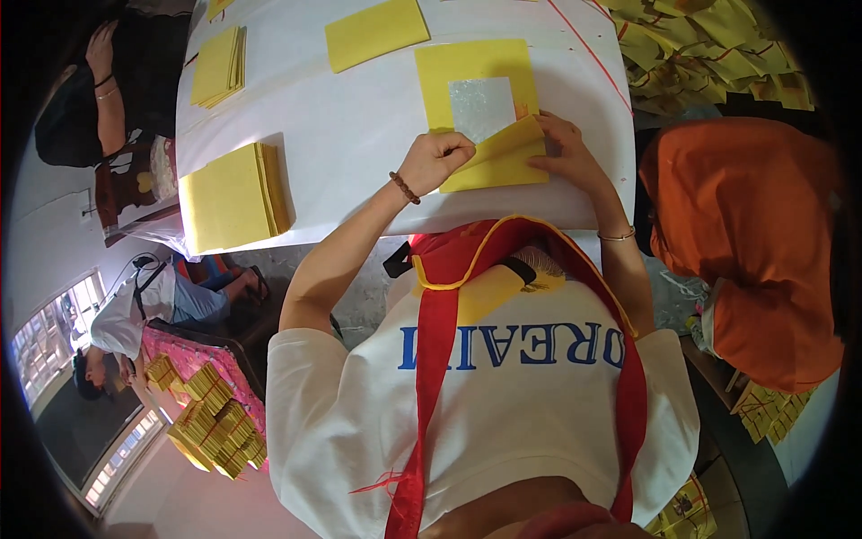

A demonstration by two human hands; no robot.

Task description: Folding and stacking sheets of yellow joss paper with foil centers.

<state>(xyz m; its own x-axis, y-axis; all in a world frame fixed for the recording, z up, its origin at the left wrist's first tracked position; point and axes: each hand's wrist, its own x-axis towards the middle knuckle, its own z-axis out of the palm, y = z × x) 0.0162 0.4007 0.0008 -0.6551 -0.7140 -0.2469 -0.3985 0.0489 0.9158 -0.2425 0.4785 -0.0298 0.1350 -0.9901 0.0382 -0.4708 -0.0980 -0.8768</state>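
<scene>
On the white-covered table (359, 117) lies a sheet of yellow paper (435, 76), with a silvery square (480, 103) in its middle. The sheet's near part is folded up as a flap (507, 148) that overlaps the square's lower edge. My left hand (435, 162) is closed at the flap's left end, fingers curled in and pinching the paper. Curved round the flap's right corner, my right hand (575, 157) holds it between fingers and thumb.
A thick yellow stack (229, 198) stands at the table's left front corner, with a smaller stack (218, 67) behind it. A folded yellow piece (377, 34) lies farther back. Many yellow papers (709, 54) heap at the far right. A person in orange (745, 242) sits close on my right.
</scene>
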